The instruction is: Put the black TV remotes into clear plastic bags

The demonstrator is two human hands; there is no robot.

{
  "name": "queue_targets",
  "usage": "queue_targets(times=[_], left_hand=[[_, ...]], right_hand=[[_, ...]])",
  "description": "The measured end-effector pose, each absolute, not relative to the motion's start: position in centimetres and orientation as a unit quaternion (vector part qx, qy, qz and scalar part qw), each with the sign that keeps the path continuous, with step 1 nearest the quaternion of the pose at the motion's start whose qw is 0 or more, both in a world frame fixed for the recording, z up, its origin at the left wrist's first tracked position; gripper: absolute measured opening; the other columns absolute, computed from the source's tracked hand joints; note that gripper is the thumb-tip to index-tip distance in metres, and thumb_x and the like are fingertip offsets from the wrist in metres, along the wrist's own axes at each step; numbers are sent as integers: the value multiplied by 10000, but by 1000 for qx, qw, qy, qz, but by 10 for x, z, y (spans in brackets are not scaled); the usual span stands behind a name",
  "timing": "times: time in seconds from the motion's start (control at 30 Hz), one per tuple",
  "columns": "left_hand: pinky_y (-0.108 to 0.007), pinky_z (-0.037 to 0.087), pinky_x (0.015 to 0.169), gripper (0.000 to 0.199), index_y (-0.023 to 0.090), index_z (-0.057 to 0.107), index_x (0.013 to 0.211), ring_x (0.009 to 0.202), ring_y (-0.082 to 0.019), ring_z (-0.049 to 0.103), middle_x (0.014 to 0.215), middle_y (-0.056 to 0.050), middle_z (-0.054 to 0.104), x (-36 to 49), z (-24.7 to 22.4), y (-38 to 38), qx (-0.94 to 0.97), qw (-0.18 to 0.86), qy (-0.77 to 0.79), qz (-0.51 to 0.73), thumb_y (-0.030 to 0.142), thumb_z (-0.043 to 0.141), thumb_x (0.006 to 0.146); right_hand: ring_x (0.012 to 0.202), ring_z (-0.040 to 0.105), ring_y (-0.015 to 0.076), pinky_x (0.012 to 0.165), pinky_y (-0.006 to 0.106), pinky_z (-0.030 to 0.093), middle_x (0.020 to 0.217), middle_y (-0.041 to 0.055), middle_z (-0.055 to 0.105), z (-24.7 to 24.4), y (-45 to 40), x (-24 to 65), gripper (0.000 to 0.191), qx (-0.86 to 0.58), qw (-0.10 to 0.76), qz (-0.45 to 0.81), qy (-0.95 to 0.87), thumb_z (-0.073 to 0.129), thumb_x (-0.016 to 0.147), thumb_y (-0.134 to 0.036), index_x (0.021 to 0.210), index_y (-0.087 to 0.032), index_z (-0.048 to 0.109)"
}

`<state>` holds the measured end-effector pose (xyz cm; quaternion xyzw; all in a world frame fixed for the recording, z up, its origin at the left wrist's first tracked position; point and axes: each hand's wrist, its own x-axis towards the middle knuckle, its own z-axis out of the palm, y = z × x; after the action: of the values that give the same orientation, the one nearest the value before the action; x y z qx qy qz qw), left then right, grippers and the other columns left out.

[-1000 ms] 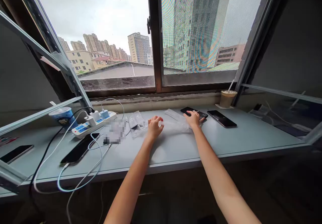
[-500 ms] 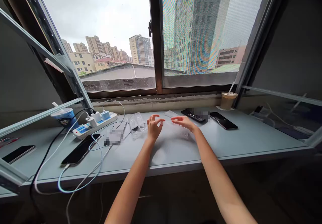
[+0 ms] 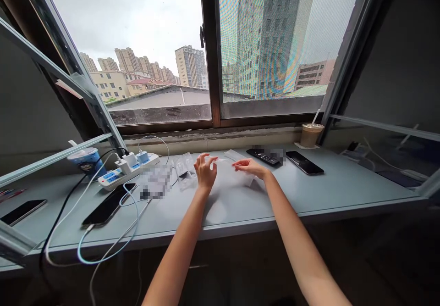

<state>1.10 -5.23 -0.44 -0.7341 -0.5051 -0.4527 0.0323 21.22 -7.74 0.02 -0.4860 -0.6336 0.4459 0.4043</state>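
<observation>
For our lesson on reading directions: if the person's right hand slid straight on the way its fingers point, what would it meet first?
The right hand points leftward across the grey desk, over a clear plastic bag. Going straight on, it would probably meet the left hand first, though depth is hard to judge.

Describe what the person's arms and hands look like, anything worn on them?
Both arms are bare from the bottom edge of the picture to the fingertips. No sleeves, watch, bracelets or gloves show. The left hand and right hand look slender; rings are too small to tell.
</observation>
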Motion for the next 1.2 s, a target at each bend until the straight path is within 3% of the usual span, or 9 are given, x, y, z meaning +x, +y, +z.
queue_targets(times=[0.2,0.3,0.47,0.67,0.87,1.03,1.2], left_hand=[[-413,342,930,226,223,638,858,1077,-253,474,1073,-93,535,4,-1,-49,-656,21,-587,-474,167,428,797],[-427,327,951,254,183,596,969,1145,-291,434,1119,-134,517,1,-3,-48,-651,9,-622,-435,177,446,764],[-479,269,974,436,109,487,1147,1273,-379,295,1237,-216,455,1,-13,-46,-670,-20,-672,-315,210,486,722],[-466,314,928,290,142,567,978,1141,-359,429,1114,-191,541,0,-17,-44,-688,6,-670,-278,231,485,715],[-448,300,965,253,181,573,958,1099,-294,471,1064,-147,559,4,-14,-45,-692,-6,-639,-337,226,459,737],[-483,283,983,313,175,562,1023,1262,-345,324,1243,-165,489,2,-19,-41,-671,8,-656,-347,211,483,722],[-521,223,1019,378,147,559,1060,1280,-416,283,1327,-193,429,-1,-27,-37,-663,-3,-689,-293,229,536,692]], right_hand=[[738,519,132,689,244,399,791,38,610,-6,-60,216,317,-554,549,309,-544,512,777,-418,875,-147,642],[746,517,147,685,245,400,810,53,606,-7,-56,221,330,-582,590,218,-515,371,842,-345,947,-149,614],[756,548,189,677,266,398,806,60,642,-10,-58,228,309,-694,539,143,-455,360,820,-278,895,-184,645],[833,563,214,721,273,398,904,91,659,-5,-61,230,340,-727,543,120,-403,328,806,-238,911,-164,643],[675,594,181,620,266,428,840,77,659,-3,-63,232,452,-698,560,133,-426,238,870,-303,1141,-149,566],[845,595,216,748,308,425,932,64,666,-13,-63,235,252,-748,467,122,-456,517,744,-212,948,-196,665],[906,574,227,755,330,414,1044,59,627,-14,-67,236,309,-794,413,84,-439,558,744,-204,1042,-227,637]])
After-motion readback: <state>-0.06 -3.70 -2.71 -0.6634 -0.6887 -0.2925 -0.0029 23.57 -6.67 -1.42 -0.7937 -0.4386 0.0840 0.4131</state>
